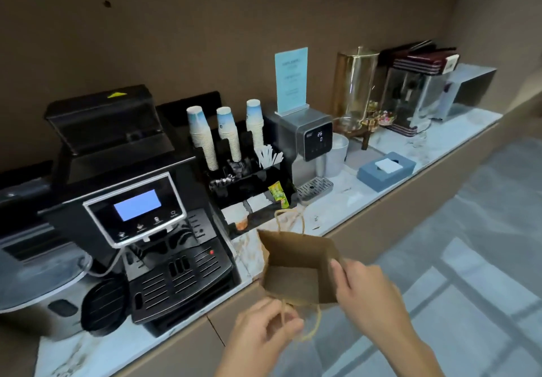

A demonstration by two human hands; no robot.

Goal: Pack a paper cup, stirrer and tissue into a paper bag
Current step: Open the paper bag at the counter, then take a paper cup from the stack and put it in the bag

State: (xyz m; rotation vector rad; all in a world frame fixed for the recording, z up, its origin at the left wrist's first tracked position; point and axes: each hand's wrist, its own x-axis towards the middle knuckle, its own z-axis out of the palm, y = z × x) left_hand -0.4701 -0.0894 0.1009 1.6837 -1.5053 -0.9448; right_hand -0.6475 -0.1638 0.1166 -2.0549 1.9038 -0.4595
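Observation:
A brown paper bag (pixel 296 268) stands open at the counter's front edge, and nothing shows inside it. My left hand (pixel 264 326) pinches the bag's near twine handle. My right hand (pixel 360 288) grips the bag's right rim. Three upside-down stacks of paper cups (pixel 228 133) stand in a black organiser (pixel 258 183) behind the bag. White stirrers (pixel 268 156) stick up from the organiser's right slot. A blue tissue box (pixel 387 171) with a white tissue showing on top lies to the right on the counter.
A black coffee machine (pixel 152 230) fills the counter left of the bag. A water dispenser (pixel 311 142) with a drip tray stands behind the bag. Glass jars and a popcorn machine (pixel 410 95) stand at the far right. The marble counter (pixel 346 200) ends above grey floor.

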